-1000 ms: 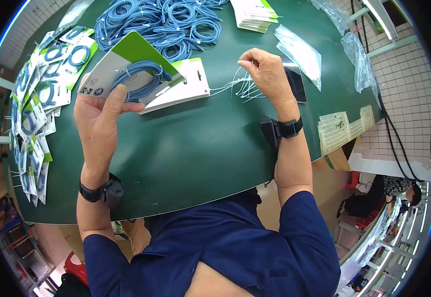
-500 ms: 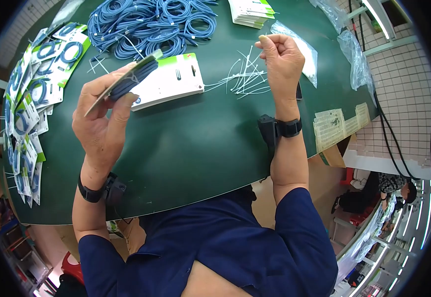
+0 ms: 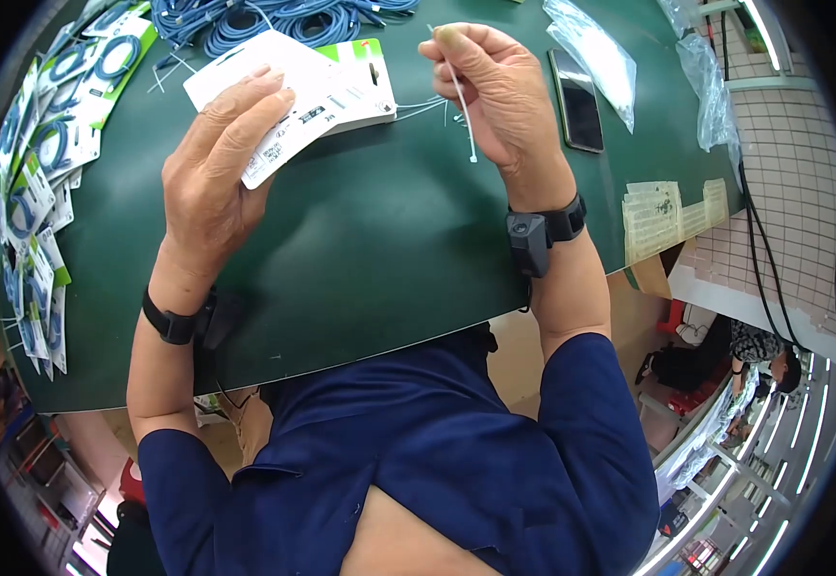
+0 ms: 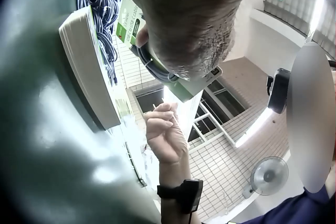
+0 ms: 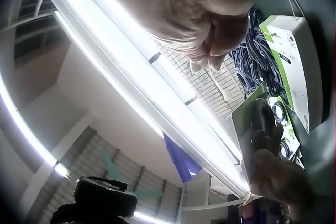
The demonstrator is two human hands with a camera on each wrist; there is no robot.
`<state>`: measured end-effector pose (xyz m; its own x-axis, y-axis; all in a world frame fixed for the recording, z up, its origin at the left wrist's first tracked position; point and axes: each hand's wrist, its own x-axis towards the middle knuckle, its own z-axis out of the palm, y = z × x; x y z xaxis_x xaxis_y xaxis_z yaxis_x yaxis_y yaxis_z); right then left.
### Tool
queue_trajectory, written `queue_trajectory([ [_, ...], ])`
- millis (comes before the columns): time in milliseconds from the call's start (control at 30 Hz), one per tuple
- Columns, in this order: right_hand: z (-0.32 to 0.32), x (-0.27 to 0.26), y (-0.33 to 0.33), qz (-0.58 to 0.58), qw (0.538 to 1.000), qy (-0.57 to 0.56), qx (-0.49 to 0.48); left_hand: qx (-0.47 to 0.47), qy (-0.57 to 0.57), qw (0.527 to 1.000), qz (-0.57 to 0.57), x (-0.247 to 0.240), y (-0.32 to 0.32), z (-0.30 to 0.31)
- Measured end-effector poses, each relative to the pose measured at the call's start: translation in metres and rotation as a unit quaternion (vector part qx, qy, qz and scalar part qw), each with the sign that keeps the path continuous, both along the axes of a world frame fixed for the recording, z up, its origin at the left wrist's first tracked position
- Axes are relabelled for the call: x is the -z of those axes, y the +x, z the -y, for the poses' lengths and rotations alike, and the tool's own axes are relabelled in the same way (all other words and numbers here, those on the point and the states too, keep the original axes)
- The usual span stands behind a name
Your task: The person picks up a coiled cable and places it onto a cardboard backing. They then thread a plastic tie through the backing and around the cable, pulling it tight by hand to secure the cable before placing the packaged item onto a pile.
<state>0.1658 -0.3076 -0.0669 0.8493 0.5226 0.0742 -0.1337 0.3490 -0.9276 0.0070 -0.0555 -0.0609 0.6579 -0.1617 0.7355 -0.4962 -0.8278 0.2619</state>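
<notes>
The left hand (image 3: 214, 178) holds a white-and-green card (image 3: 288, 144), its printed white back facing up in the head view. In the left wrist view a blue coiled cable (image 4: 152, 66) lies against that card's other face. Between thumb and fingers the right hand (image 3: 506, 96) pinches a thin white cable tie (image 3: 466, 110), which hangs downward. Just behind the held card is a stack of similar cards (image 3: 372, 82). More white ties (image 3: 423, 108) lie beside the stack, partly hidden by the right hand.
Blue coiled cables (image 3: 331, 24) are heaped at the back. Cards with cables (image 3: 53, 144) overlap along the left side. A phone (image 3: 578, 101), a plastic bag (image 3: 598, 58) and a taped paper sheet (image 3: 650, 221) are on the right.
The left hand has turned the card over, so its back shows instead of the cable. The right hand has shifted left and now visibly holds a tie. The head view has shifted.
</notes>
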Motion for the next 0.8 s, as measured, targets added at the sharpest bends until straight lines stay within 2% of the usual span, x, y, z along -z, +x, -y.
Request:
queue_trajectory([
  [233,-0.002,0.001,-0.002,-0.016,0.999,-0.024,-0.024,-0.007,0.000,1.000,0.000,0.007,0.001,-0.001],
  [367,-0.015,-0.007,-0.015,-0.017,0.999,0.020,-0.023,-0.019,0.002,1.000,0.009,0.006,0.001,-0.005],
  [400,-0.016,-0.009,-0.017,-0.005,0.999,0.025,-0.030,-0.021,0.001,1.000,0.006,0.007,0.000,-0.006],
  [500,-0.013,-0.014,-0.023,0.085,0.992,-0.086,-0.026,-0.027,0.001,0.999,0.017,0.005,0.003,-0.007],
  [533,-0.014,-0.017,-0.025,0.093,0.991,-0.086,-0.033,-0.023,-0.001,1.000,0.019,0.005,0.003,-0.007],
  [633,-0.013,-0.023,-0.032,0.189,0.964,-0.189,-0.006,-0.022,-0.007,1.000,0.021,0.002,0.002,-0.007],
  [800,-0.019,-0.023,-0.041,0.194,0.972,-0.129,0.024,-0.016,-0.009,1.000,0.015,0.001,0.002,-0.007],
])
